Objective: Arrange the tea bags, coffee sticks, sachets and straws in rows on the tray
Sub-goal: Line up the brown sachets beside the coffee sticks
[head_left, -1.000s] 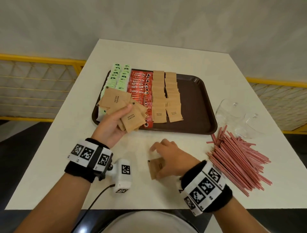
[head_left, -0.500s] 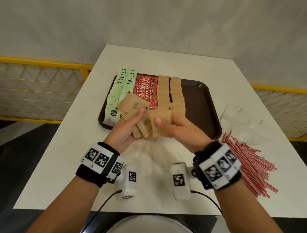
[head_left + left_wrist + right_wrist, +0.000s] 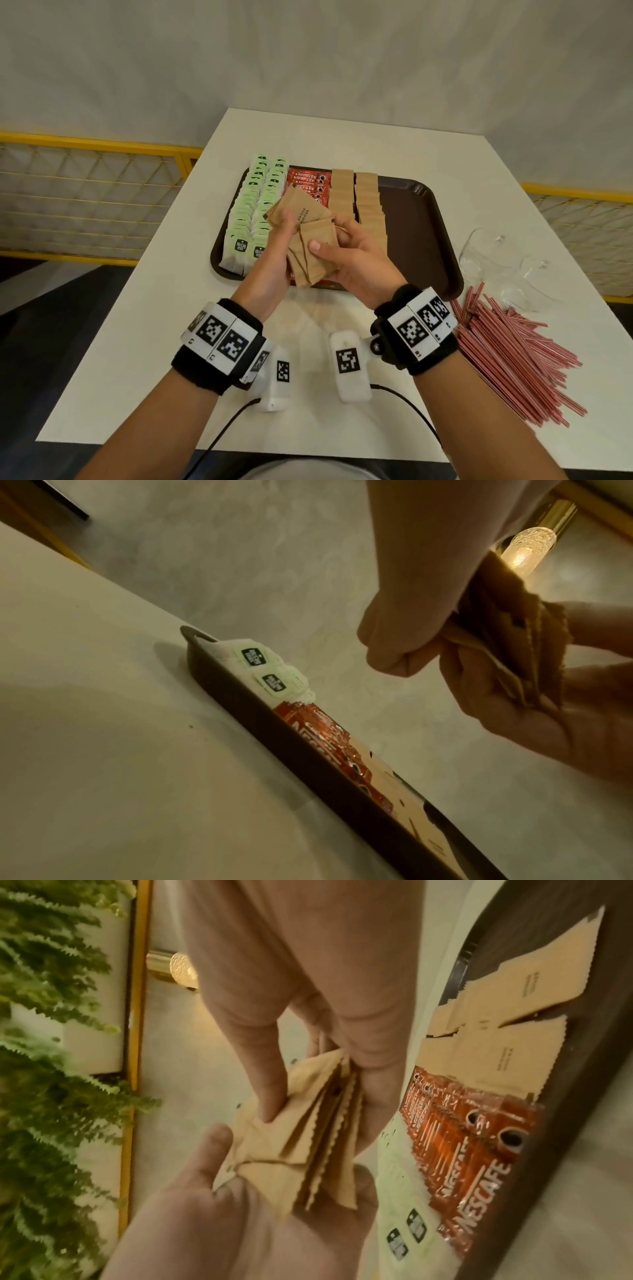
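2 hands, 1 fanned bundle of brown sugar sachets [image 3: 310, 248], held above the tray's [image 3: 424, 240] near edge.
Left hand [image 3: 274, 260]: fingers and thumb clamped on bundle; right hand [image 3: 352, 260]: thumb pressed on top, fingers curled beneath; tray holds tea bags [image 3: 255, 212], coffee sticks [image 3: 310, 181], sachet rows [image 3: 366, 198]; straws [image 3: 507, 349] heaped on table [image 3: 137, 342], right of tray.

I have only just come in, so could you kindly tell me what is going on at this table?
A person is holding a bunch of brown paper sugar sachets in both hands, left hand and right hand, above the dark brown plastic tray. Rows of green tea bags, red coffee sticks and brown sachets already lie on it. The red striped straws lie heaped on the white table.
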